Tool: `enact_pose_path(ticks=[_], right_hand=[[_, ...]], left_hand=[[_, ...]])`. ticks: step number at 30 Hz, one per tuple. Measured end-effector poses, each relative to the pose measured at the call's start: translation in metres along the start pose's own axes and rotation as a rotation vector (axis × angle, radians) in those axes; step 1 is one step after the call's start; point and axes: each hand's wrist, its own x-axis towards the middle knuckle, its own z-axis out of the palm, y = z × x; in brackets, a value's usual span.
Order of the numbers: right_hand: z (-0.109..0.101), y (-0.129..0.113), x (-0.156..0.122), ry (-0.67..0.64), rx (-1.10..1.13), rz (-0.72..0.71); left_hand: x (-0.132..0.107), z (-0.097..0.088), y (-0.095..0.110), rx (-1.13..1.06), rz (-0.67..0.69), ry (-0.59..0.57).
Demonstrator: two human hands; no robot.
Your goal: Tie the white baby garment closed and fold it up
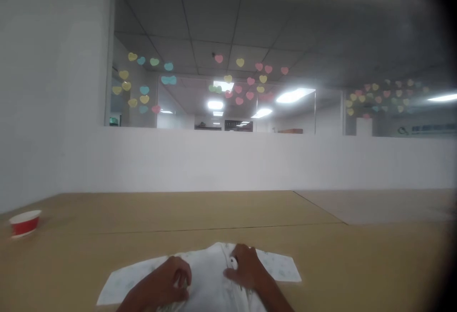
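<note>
A small white long-sleeved shirt [209, 274] with a faint green print lies spread at the near edge of view, its sleeves stretched out to both sides. Its front looks parted, with a plain white inner surface showing in the middle. My left hand [166, 281] is curled on the left front of the shirt, fingers and thumb bent around the cloth. On the other side, my right hand [248, 269] grips the right front edge near the neck between thumb and fingers. The lower part of the shirt runs out of view.
A red and white paper cup [25, 224] stands at the far left of the tan table [143, 212]. Behind the table rises a white wall [214, 159] with windows carrying heart-shaped stickers. A greyish table section [392, 205] adjoins at the back right.
</note>
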Motion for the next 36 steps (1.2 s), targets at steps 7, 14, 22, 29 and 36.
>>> enact_pose_path(ticks=[7, 14, 22, 29, 36], right_hand=[[0.006, 0.005, 0.009, 0.164, 0.206, -0.053], [0.005, 0.001, 0.017, 0.199, 0.616, 0.065], [0.0, -0.01, 0.009, 0.063, 0.822, 0.245], [-0.012, -0.027, -0.002, 0.068, 1.193, 0.173], [0.003, -0.02, -0.009, 0.093, 0.392, -0.203]], left_hand=[[0.022, -0.009, 0.014, 0.062, -0.04, -0.139], [0.058, 0.005, 0.017, -0.314, 0.022, 0.381], [0.039, 0.04, 0.013, -0.068, 0.099, 0.391], [0.037, 0.031, 0.017, 0.01, 0.079, 0.283], [0.036, 0.039, 0.02, 0.047, 0.092, 0.235]])
